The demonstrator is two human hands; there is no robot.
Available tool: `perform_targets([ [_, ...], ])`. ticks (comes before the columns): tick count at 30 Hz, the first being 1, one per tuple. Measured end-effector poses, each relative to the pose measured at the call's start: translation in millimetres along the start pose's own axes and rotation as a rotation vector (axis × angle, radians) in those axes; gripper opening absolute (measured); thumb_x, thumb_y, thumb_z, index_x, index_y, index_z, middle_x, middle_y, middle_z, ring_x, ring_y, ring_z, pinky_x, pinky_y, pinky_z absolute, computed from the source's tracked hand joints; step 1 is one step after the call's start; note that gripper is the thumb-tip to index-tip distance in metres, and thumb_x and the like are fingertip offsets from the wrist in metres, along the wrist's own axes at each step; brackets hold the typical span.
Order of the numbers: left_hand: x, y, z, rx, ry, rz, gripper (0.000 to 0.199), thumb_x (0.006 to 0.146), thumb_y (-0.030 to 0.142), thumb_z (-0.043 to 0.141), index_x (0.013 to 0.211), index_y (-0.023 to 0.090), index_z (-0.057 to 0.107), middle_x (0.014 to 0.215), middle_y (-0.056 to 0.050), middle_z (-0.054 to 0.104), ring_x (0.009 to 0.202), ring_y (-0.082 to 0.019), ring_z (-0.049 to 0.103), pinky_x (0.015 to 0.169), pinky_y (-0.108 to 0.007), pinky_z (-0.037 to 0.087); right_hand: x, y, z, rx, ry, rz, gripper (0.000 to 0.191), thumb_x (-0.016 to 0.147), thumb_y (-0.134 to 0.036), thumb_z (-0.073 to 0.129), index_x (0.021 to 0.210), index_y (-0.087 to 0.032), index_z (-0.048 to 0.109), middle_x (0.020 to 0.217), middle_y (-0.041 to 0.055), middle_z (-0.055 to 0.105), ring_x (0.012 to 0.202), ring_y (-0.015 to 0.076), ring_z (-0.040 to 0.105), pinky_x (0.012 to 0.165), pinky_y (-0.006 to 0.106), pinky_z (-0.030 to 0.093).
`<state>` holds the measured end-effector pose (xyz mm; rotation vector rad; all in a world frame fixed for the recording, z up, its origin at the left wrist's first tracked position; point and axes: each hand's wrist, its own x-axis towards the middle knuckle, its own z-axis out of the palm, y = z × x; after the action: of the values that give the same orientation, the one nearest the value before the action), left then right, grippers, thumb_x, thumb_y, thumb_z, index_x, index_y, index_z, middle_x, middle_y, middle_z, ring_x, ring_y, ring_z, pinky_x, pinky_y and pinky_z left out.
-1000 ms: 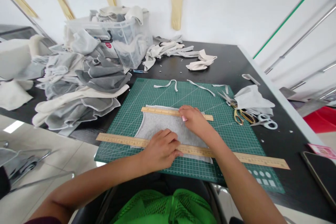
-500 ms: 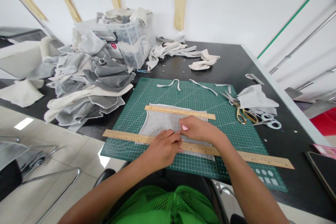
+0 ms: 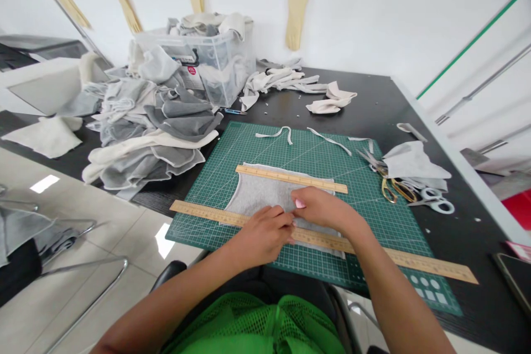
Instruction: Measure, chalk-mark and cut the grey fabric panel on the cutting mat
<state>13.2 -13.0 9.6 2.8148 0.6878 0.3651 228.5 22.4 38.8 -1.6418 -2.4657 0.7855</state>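
Note:
A piece of light grey cloth lies flat on the green cutting mat. A short wooden ruler rests along the cloth's far edge, and a long wooden ruler crosses its near part at a slant. My left hand lies over the long ruler with its fingers curled, pressing on it. Just beyond the ruler, my right hand is closed above the cloth, its fingertips close to my left fingers. A small pink spot shows at its thumb; whatever it grips is hidden.
Gold-handled scissors and white-handled scissors lie at the right beside grey cloth scraps. Heaped cloth and a clear plastic bin stand at the left. Thin strips lie on the mat's far part.
The whole view has shifted, so the things on the table appear a little farther right. Both hands keep nearly the same place on the cloth and long ruler.

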Motion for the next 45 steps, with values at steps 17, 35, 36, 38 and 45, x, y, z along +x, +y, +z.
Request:
perform_targets([
  [17, -6.3, 0.6, 0.1, -0.070, 0.266, -0.054, 0.037, 0.095, 0.030, 0.058, 0.130, 0.018, 0.058, 0.120, -0.010, 0.063, 0.108, -0.027, 0.054, 0.093, -0.045, 0.048, -0.9, 17.8, -12.2, 0.123, 0.118, -0.069, 0.032, 0.091, -0.031, 0.062, 0.065, -0.021, 0.047, 0.064, -0.0054, 0.048, 0.064, 0.0127, 0.042, 0.061, 0.027, 0.029],
  [35, 25.1, -2.1, -10.7, 0.234, -0.050, -0.224, 0.019, 0.100, 0.026, 0.053, 0.099, 0.021, 0.071, 0.097, -0.007, 0.068, 0.097, -0.027, 0.059, 0.076, -0.040, 0.048, 17.7, 27.2, 10.6, 0.001, 0.031, -0.009, 0.022, 0.078, -0.028, 0.072, 0.066, -0.021, 0.055, 0.065, -0.0015, 0.056, 0.064, 0.0151, 0.048, 0.058, 0.027, 0.026],
  [36, 29.3, -2.8, -15.6, 0.242, -0.084, -0.194, 0.018, 0.099, 0.023, 0.053, 0.099, 0.020, 0.071, 0.097, -0.008, 0.069, 0.097, -0.027, 0.060, 0.076, -0.040, 0.047, 18.0, 27.3, 10.4, -0.009, 0.030, -0.008, 0.020, 0.078, -0.028, 0.071, 0.067, -0.021, 0.056, 0.066, -0.0008, 0.058, 0.065, 0.0155, 0.048, 0.058, 0.027, 0.027],
  [38, 39.4, -7.3, -26.5, 0.225, -0.162, -0.151, 0.017, 0.097, 0.022, 0.056, 0.093, 0.017, 0.072, 0.093, -0.009, 0.070, 0.094, -0.027, 0.063, 0.074, -0.037, 0.046, 17.9, 26.8, 9.6, -0.022, 0.031, -0.009, 0.017, 0.078, -0.027, 0.071, 0.068, -0.021, 0.059, 0.068, 0.0004, 0.060, 0.066, 0.0163, 0.049, 0.059, 0.028, 0.027],
  [45, 83.6, -48.9, -50.4, -0.069, -0.338, -0.109, 0.029, 0.096, 0.037, 0.056, 0.080, 0.021, 0.075, 0.076, -0.002, 0.070, 0.070, -0.018, 0.062, 0.062, -0.028, 0.037, 11.5, 23.1, -1.9, 0.167, -0.017, -0.088, 0.007, 0.083, -0.028, 0.066, 0.083, -0.022, 0.068, 0.081, 0.0022, 0.071, 0.073, 0.0187, 0.059, 0.065, 0.028, 0.036],
])
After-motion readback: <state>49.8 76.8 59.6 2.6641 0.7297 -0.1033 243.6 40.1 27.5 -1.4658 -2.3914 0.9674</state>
